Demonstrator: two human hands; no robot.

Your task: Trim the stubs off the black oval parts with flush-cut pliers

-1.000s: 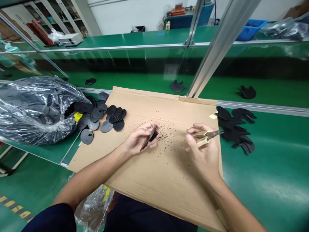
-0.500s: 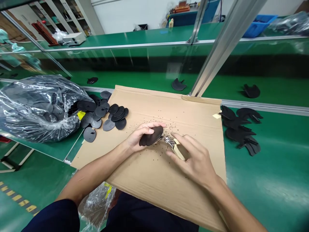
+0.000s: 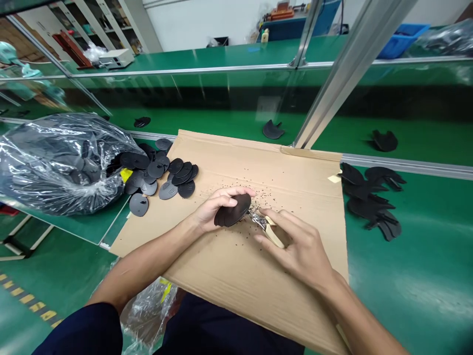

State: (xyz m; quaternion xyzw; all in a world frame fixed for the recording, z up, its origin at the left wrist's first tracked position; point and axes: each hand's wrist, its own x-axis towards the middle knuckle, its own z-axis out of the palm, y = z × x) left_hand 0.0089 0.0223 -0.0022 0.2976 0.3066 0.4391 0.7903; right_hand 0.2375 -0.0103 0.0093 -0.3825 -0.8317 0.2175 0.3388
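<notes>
Blk discs (image 3: 233, 211); cream-handled pliers (image 3: 272, 235); tan cardbd (image 3: 229, 276); grn tabletop (image 3: 414, 256); blue bin (image 3: 401, 43); yel/dk-gry striped flr tape (image 3: 26, 299).

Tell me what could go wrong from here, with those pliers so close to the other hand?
The pliers in the right hand are at the edge of the black oval pieces, near the left hand's fingertips; a slip might nip a finger.

Small black bits lie loose around the hands, so a sleeve or wrist could scatter them.

The discs overlap loosely on the cardboard; a bump might slide them apart.
</notes>
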